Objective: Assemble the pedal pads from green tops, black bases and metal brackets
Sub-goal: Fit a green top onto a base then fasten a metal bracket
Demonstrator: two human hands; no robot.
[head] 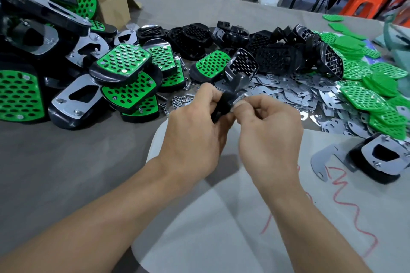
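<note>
**Item in hand:** one black base [241,64], held above the table [66,162] at centre, its perforated face tilted up and away from the person.

**Left hand** [195,137]: fingers curled round the lower end of the base, gripping it firmly.

**Right hand** [268,133]: thumb and forefinger closed in a pinch on the edge of a metal bracket [240,97] lying against the base. Whether a nut sits under the fingertips cannot be told.

**Stock:**
- Finished pads [124,60], heaped at left.
- Spare black bases [273,55], at the far centre.
- Loose brackets [295,91], just beyond the hands.
- Green tops [363,97], piled at right.
- Small nuts [179,102], scattered near the left hand.

**Step, as judged:** seating the bracket on the back of the base.

**Handling note:** the left-hand grip should probably stay still while the bracket is lined up flat with its holes over the base's holes before anything is tightened. A skewed bracket would likely bind. The thin plate edge calls for a light pinch.
</note>
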